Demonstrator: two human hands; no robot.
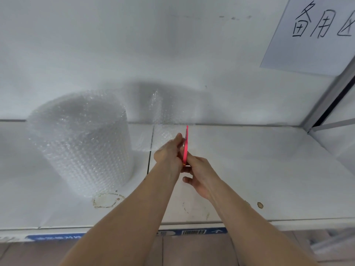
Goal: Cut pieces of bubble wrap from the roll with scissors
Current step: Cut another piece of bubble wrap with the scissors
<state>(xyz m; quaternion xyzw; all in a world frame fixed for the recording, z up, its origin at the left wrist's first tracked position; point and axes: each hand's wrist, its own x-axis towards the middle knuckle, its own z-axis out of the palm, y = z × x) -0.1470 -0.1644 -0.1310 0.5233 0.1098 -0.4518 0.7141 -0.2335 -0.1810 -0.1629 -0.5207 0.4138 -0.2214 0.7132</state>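
A large roll of bubble wrap (pixel 82 143) stands upright on the white shelf (pixel 249 169) at the left. A loose sheet of bubble wrap (pixel 165 120) runs from it to the right, standing up against the back wall. My left hand (pixel 169 152) pinches the sheet's near edge. My right hand (pixel 199 173) grips pink scissors (pixel 186 144), seen edge-on and pointing away from me, right beside the left hand at the sheet's right edge. The blades are hard to make out.
A white wall rises directly behind the shelf. A paper sign (pixel 315 31) with handwritten characters hangs at the upper right. A metal shelf post (pixel 330 100) stands at the right. Brown ring stains (pixel 107 200) mark the shelf near the roll's base.
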